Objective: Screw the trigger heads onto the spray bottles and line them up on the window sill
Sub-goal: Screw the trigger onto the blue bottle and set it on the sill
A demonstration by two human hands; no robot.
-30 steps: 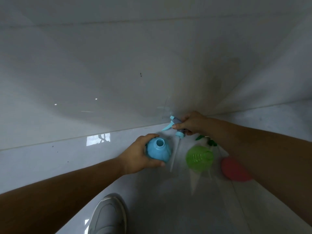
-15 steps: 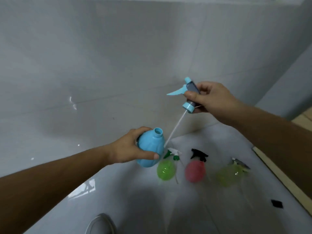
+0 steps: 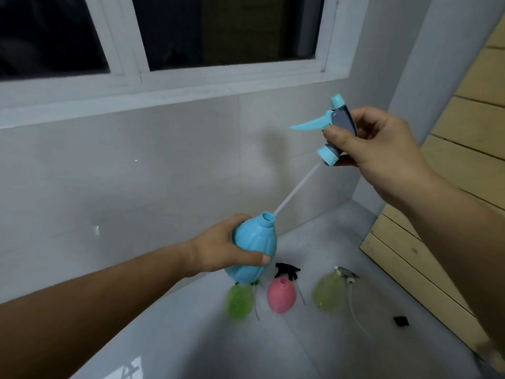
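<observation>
My left hand (image 3: 218,248) grips a round blue spray bottle (image 3: 255,246) with its neck open, held up in mid-air. My right hand (image 3: 374,149) pinches a blue and grey trigger head (image 3: 332,127) higher up to the right. Its white dip tube (image 3: 296,188) slants down and its tip sits just beside the bottle's mouth. On the floor below lie a green bottle (image 3: 239,300), a pink bottle (image 3: 281,295) and a yellow-green bottle (image 3: 328,294). A black trigger head (image 3: 287,270) lies behind the pink one. The white window sill (image 3: 164,94) runs across above.
A grey trigger head (image 3: 347,274) lies by the yellow-green bottle. A small black piece (image 3: 401,320) sits on the grey tiled floor to the right. Light wooden planks (image 3: 448,203) lean along the right side. The tiled wall rises to the window.
Both hands have risen from the floor with the blue bottle and trigger head. My view has tilted up, bringing the window and sill into sight. The tube tip has come close to the bottle mouth.
</observation>
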